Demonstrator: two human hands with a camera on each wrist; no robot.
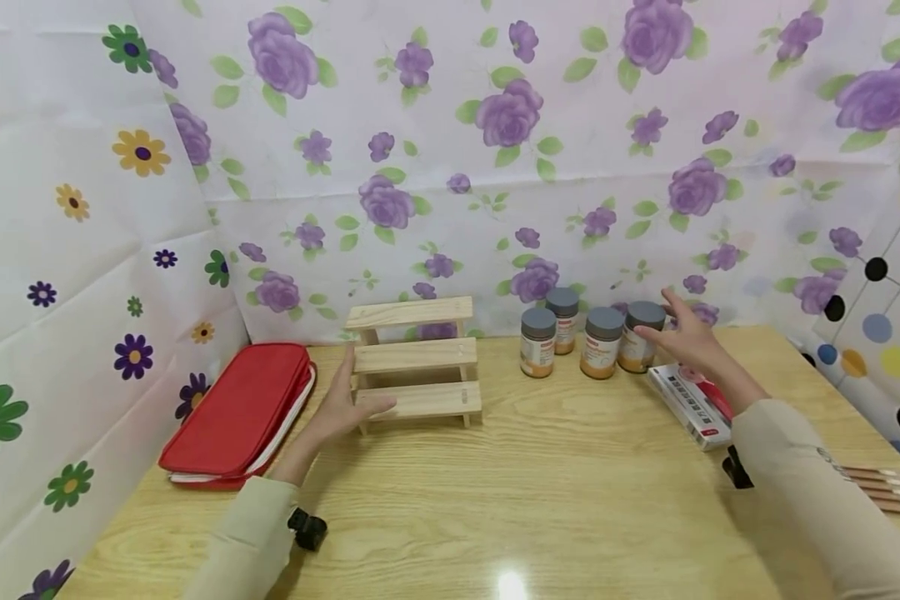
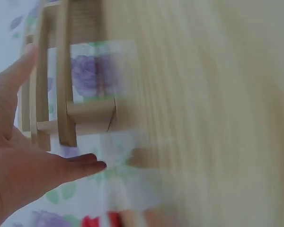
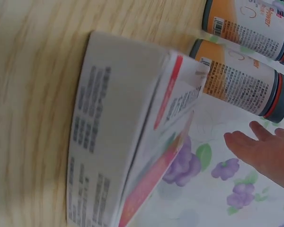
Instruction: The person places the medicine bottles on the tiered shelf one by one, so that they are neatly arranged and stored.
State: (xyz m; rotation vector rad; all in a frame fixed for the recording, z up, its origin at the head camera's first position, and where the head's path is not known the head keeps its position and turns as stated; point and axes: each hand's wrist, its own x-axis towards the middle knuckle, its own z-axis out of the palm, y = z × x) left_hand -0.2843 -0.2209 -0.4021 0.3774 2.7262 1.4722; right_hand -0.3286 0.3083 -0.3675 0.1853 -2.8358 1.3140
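A small three-tier wooden rack stands against the floral backdrop. At its left end is my left hand, thumb and fingers spread around the side; the left wrist view shows that hand with its fingers extended beside the rack. Several jars with grey lids are grouped to the right of the rack. Beside the rightmost jar my right hand reaches with parted fingers. In the right wrist view, a gap shows between the right hand's fingertips and the nearer jar.
A white and pink box lies under the right forearm. On the left is a red zippered case. Several thin sticks lie at the right edge of the wooden table. Patterned cloth walls enclose the back and sides.
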